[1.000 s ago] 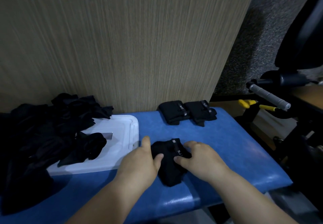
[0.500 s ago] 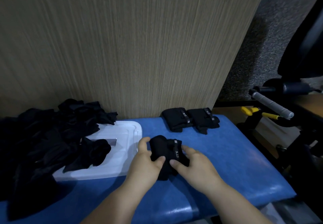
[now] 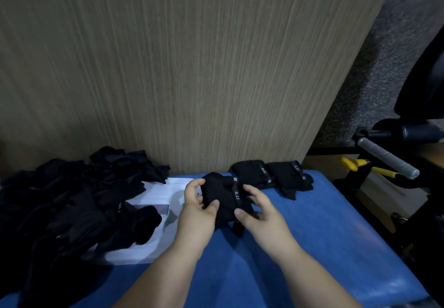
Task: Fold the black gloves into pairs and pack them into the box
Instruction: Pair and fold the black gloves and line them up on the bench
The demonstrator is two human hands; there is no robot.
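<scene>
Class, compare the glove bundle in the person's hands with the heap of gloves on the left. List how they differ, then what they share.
1. The glove bundle is folded compactly; the heap lies loose and tangled.
2. The bundle is gripped by the left hand and the right hand; nothing touches the heap.
3. The bundle shows a strap with lettering; none shows on the heap.
Both are black fabric.

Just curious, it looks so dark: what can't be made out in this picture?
Head view only:
1) glove pile: count unclear, black on black, cut by the left edge.
2) white box: largely covered by the pile.
3) glove bundle: partly hidden by left hand and right hand.
</scene>
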